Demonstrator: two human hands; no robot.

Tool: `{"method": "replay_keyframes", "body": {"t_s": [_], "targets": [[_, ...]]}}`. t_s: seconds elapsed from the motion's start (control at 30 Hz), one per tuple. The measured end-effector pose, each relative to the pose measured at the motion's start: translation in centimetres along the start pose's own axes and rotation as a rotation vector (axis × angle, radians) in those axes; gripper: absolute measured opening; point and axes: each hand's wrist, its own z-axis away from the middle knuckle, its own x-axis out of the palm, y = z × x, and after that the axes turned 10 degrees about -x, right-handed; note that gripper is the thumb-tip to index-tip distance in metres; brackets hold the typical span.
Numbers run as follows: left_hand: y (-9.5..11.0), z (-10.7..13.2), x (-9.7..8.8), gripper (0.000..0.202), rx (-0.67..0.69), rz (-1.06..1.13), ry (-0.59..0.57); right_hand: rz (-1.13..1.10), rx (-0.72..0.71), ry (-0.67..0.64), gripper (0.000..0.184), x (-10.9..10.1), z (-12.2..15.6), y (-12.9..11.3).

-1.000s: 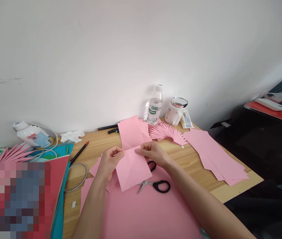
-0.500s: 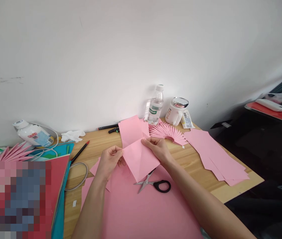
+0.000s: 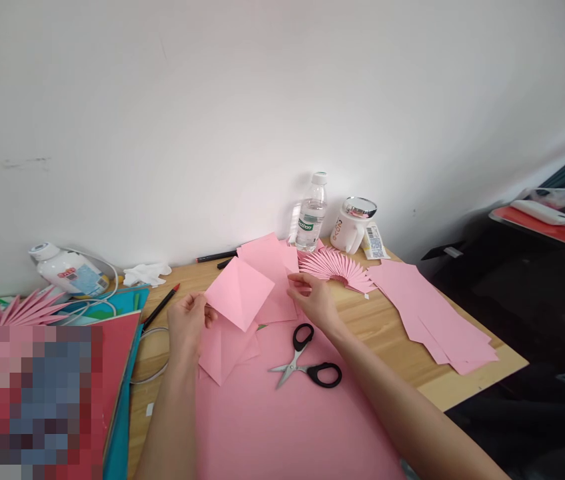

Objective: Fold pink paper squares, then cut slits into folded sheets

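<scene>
The creased pink square (image 3: pixel 240 293) is near the centre of the frame, one corner pointing up — its left corner is pinched between the thumb and fingers of your left hand (image 3: pixel 186 327). Your right hand (image 3: pixel 315 301), right of centre, has its fingers loosely parted; whether they touch the pink sheets (image 3: pixel 279 304) beside them can't be told. Spread scissors (image 3: pixel 292 368) lie lower centre on a larger pink sheet (image 3: pixel 292 430) — a pleated fan (image 3: pixel 335 262) is farther up, right of centre.
</scene>
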Motion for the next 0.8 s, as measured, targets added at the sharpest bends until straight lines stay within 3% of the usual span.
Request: {"method": "replay_keyframes", "body": {"t_s": [0.13, 0.23, 0.37, 0.53, 0.8], "targets": [[-0.5, -0.7, -0.5, 0.01, 0.032, -0.145, 0.078, 0.22, -0.067, -0.089, 0.047, 0.3, 0.2, 0.8], [-0.7, -1.2, -1.2, 0.016, 0.086, -0.328, 0.128, 0.258, -0.085, -0.103, 0.054, 0.4, 0.3, 1.1], [-0.8, -1.6, -1.9, 0.025, 0.165, -0.62, 0.134, 0.204, -0.097, -0.097, 0.048, 0.3, 0.1, 1.3], [-1.3, -1.6, -1.9, 0.018, 0.209, -0.891, 0.153, 0.158, -0.078, -0.094, 0.036, 0.4, 0.0, 1.4], [-1.7, -1.4, -1.7, 0.022, 0.275, -1.054, 0.148, 0.157, -0.038, -0.049, 0.04, 0.6, 0.0, 1.4]]}}
